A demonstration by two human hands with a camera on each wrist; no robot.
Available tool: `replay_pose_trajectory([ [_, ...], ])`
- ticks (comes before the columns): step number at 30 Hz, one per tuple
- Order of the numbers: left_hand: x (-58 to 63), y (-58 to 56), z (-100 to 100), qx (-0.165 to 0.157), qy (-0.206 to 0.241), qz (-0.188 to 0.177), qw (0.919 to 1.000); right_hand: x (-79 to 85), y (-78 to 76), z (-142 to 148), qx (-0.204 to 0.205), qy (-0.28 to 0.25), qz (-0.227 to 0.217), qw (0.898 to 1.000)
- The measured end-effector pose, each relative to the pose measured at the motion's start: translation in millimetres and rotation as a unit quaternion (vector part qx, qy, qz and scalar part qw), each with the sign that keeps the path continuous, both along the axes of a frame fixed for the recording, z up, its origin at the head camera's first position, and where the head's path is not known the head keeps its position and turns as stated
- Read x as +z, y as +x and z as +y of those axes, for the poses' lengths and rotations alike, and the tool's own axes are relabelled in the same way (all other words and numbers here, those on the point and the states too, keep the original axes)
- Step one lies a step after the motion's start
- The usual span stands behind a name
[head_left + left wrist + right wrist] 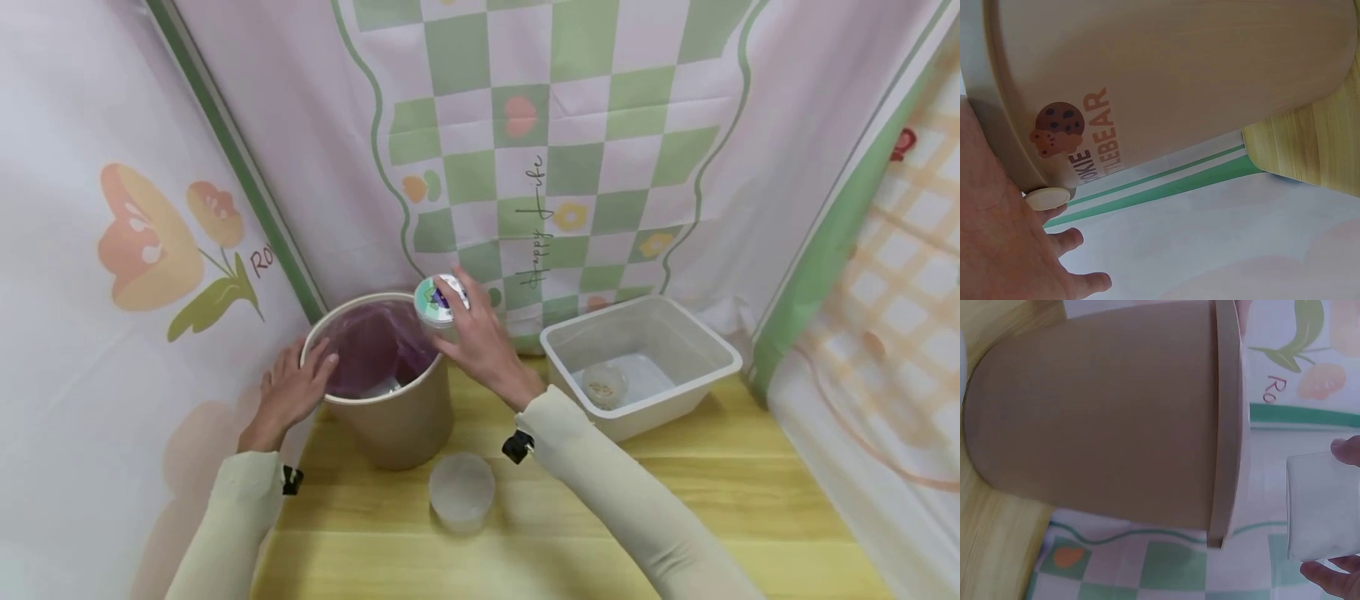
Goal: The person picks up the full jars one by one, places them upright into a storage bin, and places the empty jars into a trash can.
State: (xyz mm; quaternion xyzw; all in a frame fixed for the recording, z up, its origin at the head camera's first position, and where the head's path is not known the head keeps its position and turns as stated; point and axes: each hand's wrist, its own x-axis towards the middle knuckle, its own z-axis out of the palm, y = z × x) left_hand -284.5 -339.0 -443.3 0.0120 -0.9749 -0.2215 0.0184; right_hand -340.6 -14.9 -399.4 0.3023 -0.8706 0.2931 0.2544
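Note:
My right hand (483,340) holds a small clear plastic tub (1321,506) between thumb and fingers, over the right rim of a brown trash bin (408,421). A teal and purple printed lid (431,302) tops the tub, partly covered by the fingers. In the right wrist view the tub is apart from the bin's rim. On the bin's left rim rests my left hand (291,390), its fingers spread and fairly straight. A purple liner (367,342) lines the bin, with something pale low inside. The bin's side carries a cookie and bear print (1059,128).
A translucent round tub (462,492) stands on the wooden table (375,558) in front of the bin. To the right is a whitish rectangular basin (645,417) with a small clear round container (604,386) inside. Printed curtains (315,150) enclose the back and sides.

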Motion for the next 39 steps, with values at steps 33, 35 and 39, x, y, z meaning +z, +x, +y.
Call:
replay_pose_trajectory([
  [33,-2.0,-4.0,3,0.015,-0.016,0.002,0.9998,-38.8,1.2,-61,0.082,0.098,-0.015,0.992],
  [35,-0.9,-3.7,3,0.014,-0.015,0.002,0.9998,-41.4,1.4,-57,0.077,0.097,-0.017,0.992],
  [39,0.8,-3.0,2,0.009,-0.013,-0.001,0.9999,-48.3,2.1,-49,0.072,0.086,-0.014,0.994],
])
